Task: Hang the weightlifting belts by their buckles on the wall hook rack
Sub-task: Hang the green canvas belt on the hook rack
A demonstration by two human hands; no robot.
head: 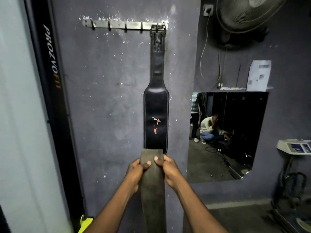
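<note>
Drab olive-brown, and stiff-looking, the belt [152, 182] in the person's grip stands up at the lower centre of the frame. Its blunt top end just overlaps the bottom of the black belt [156, 118] on the wall [104, 98]. The left hand [136, 172] grips its left edge and the right hand [168, 170] its right edge. Both thumbs are pressed on the front face and the fingers are curled round behind. The strap runs down between the forearms and out of the bottom of the frame. It might be leather or heavy webbing; in this dim light I can't say which.

The black belt hangs straight down the wall at centre, red and white markings on its wide padded part. Its buckle [158, 29] is caught on the rightmost hook of the metal hook rack [117, 25], which is screwed on at upper centre among chips in the paint.

A black upright lettered PROZVOFIT [50, 64] stands at the left. At the right a mirror [235, 105] reflects a crouching person [210, 128]. A paper notice [259, 75] is stuck above the mirror, and a wall fan [244, 14] fills the upper right corner.
</note>
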